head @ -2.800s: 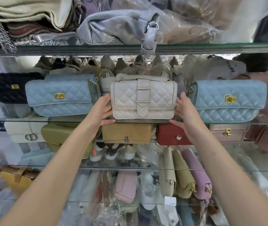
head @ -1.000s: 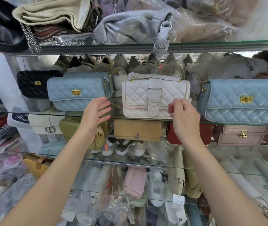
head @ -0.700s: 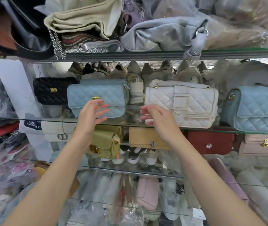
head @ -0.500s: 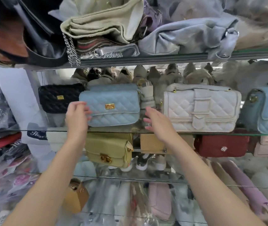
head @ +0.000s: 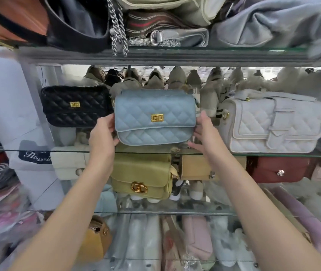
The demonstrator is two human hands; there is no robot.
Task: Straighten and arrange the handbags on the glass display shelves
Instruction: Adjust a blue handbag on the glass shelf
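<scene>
Observed blue quilted handbag [head: 153, 118] upright, gold clasp facing out, at front of middle glass shelf [head: 273, 154], between black quilted bag [head: 73, 105] and white quilted bag [head: 273, 124]. Logged left hand [head: 102, 136] gripping its left end, fingers curled. Logged right hand [head: 204, 133] pressed against its right end, fingers straight and spread. Cannot tell whether resting on glass or lifted just clear.
</scene>
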